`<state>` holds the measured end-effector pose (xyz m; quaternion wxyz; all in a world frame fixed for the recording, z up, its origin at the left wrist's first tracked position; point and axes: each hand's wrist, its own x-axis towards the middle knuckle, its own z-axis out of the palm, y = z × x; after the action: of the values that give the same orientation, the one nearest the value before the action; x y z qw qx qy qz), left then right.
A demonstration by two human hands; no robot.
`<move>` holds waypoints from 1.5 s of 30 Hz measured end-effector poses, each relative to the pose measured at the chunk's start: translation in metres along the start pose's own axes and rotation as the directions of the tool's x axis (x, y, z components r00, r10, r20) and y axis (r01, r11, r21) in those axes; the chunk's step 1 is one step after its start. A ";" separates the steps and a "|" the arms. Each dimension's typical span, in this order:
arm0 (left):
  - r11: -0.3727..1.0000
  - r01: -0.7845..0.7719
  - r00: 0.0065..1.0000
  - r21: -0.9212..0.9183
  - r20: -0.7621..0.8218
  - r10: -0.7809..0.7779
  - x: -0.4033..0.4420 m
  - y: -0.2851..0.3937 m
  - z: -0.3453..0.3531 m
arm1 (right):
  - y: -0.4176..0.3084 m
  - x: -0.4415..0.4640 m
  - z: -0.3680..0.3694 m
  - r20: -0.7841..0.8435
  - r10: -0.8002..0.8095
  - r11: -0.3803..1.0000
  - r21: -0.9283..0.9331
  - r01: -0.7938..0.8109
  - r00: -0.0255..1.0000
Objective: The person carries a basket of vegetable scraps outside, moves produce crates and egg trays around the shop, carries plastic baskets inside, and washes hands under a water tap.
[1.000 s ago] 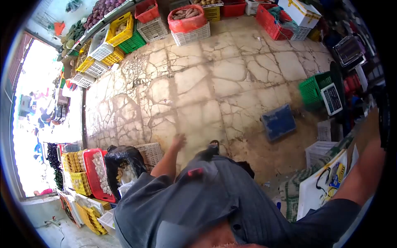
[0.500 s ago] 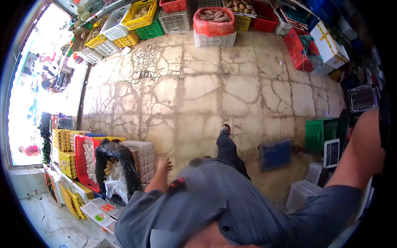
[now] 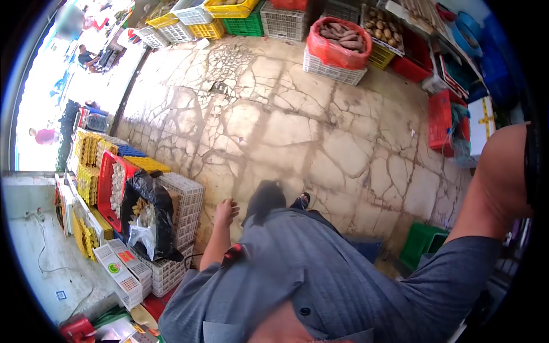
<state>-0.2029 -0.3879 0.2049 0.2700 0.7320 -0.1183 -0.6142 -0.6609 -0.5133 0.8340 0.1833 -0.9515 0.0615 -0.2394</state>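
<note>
Low at my side hangs my left hand [image 3: 227, 211], its fingers loosely bent and slightly apart, with nothing in them. It is to the right of a stack of white crates [image 3: 186, 208] and does not touch them. Beside that stack, a black plastic bag [image 3: 163, 208] lines a container with brownish produce and a clear bag inside. My right arm is raised at the right edge; its hand is out of the picture. Further left, a red basket [image 3: 103, 191] holds white round items, next to yellow egg trays [image 3: 87, 150].
Cracked tiled floor [image 3: 286, 126] spreads ahead. A red-lined crate of sweet potatoes [image 3: 346, 57] and a potato box [image 3: 383, 28] stand at the far side. At right are a red crate [image 3: 439, 120] and a green crate [image 3: 420, 243]. People are outside at upper left.
The view has turned, so the far crates have shifted right and the blue panel on the floor is now mostly hidden by my body. My left hand stays low; my right arm remains raised.
</note>
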 end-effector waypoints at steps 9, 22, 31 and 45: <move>0.952 0.302 0.953 0.059 -0.027 -0.301 0.115 0.040 0.025 | 0.168 0.028 -0.041 0.048 -0.005 1.000 -0.009 0.005 0.999; 0.974 -0.193 0.979 -0.118 0.043 0.199 0.227 0.417 0.171 | 0.430 0.064 -0.152 -0.159 0.021 0.999 -0.038 -0.028 0.987; 0.969 0.160 0.958 -0.187 -0.207 -0.198 0.293 0.373 0.168 | 0.781 -0.098 0.006 -0.027 0.999 0.051 0.716 -0.696 0.045; 0.876 0.150 0.945 -0.459 -0.192 -0.263 0.351 0.537 0.245 | 1.067 -0.217 0.254 0.297 0.955 -0.055 0.227 -0.972 0.015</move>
<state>-0.2771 -1.0699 0.1775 0.3728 0.7318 0.1372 -0.5537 -0.7610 -1.3748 0.1282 0.4753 -0.5813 0.6600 -0.0253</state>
